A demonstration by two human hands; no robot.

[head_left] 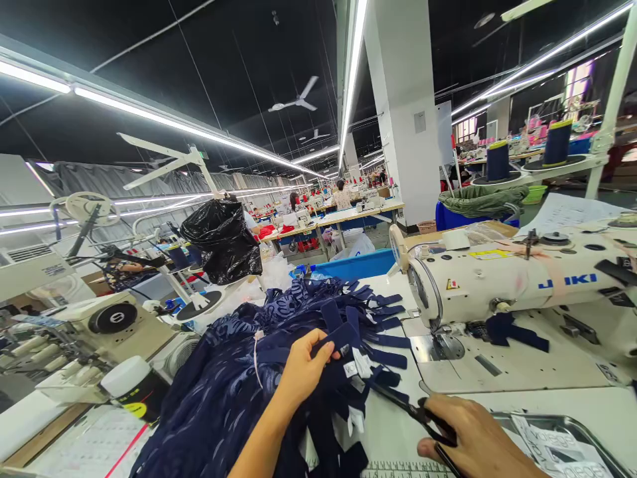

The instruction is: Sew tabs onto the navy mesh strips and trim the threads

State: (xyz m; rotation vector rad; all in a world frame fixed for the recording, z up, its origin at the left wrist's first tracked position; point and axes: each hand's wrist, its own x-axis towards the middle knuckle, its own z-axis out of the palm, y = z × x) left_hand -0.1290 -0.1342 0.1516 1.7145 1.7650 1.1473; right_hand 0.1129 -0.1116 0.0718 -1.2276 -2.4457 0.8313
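My left hand (304, 368) is closed, thumb against fingers, on a navy fabric strap (343, 335) at the right side of a navy garment pile (213, 378). Just beyond its fingertips hang small white labels (351, 369), one with dark lettering. My right hand (470, 435) grips black-handled scissors (421, 413), fingers through the handles. The blades point left towards the straps below the labels; whether they touch fabric I cannot tell. Many strap ends fan out over the white table. A thin pale tie (257, 358) lies across the pile.
A white sewing machine (478, 285) stands at right, a dark fabric scrap on its bed. Nearer me is a metal tray (567, 421) of printed labels. On the left are another machine (109, 325) and a white-capped container (134, 388). A ruler (403, 470) lies at the front edge.
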